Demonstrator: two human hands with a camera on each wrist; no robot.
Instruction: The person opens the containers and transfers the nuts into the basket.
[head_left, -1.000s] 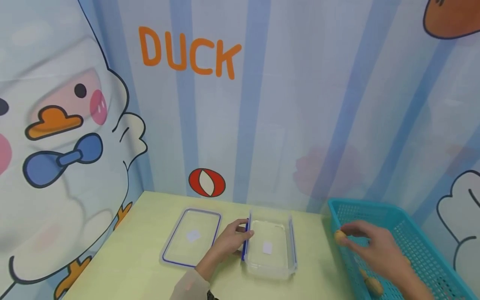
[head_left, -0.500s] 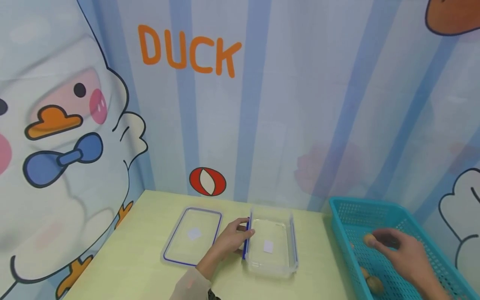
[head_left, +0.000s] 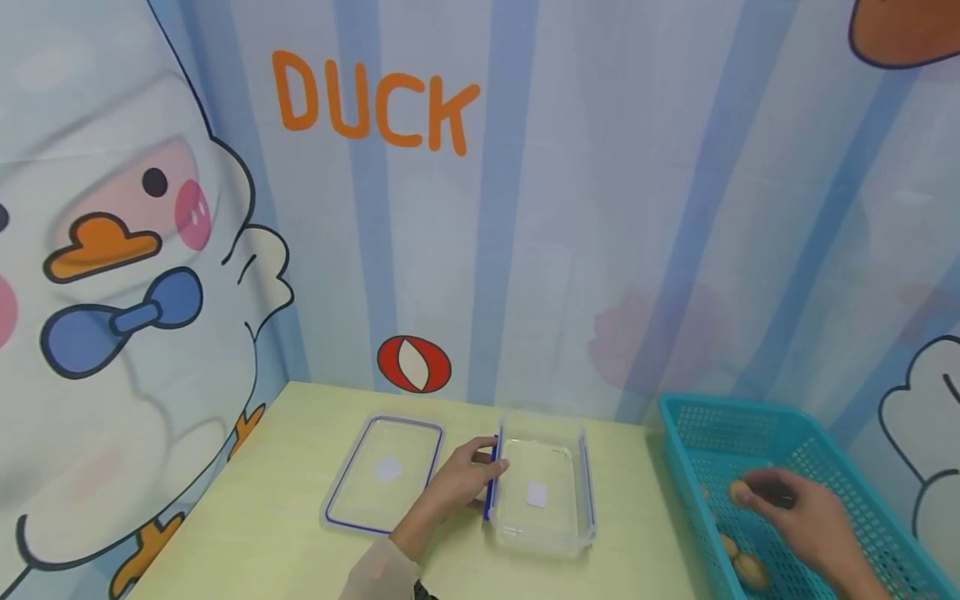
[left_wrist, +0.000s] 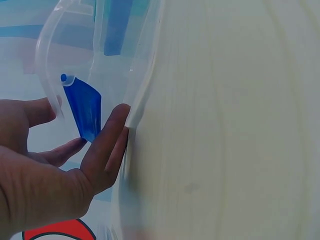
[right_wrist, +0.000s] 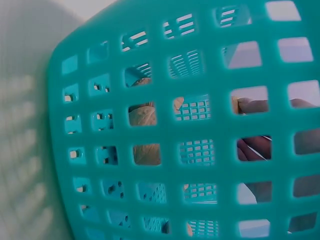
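Note:
My left hand [head_left: 459, 482] grips the left side of a clear plastic food container [head_left: 553, 458], thumb over the rim and fingers along the outer wall. A blue latch [left_wrist: 85, 107] hangs beside these fingers in the left wrist view. The container stands lidless on the table. Over the turquoise basket [head_left: 678, 446], my right hand [head_left: 813, 517] pinches a small round tan thing [head_left: 738, 492] between thumb and fingertips. Larger tan-brown roundish things [head_left: 751, 572] lie in the basket below. In the right wrist view the basket's lattice wall [right_wrist: 167, 131] hides most of the hand.
A clear lid with a blue seal [head_left: 408, 450] lies flat left of the container. The pale yellow table [head_left: 247, 508] meets a striped curtain [head_left: 570, 250] at its back edge. A duck print [head_left: 135, 433] covers the left side.
My right hand has moved right and slightly down from the basket's left rim to inside its outline, still pinching the small tan thing. The left hand and container have stayed in place.

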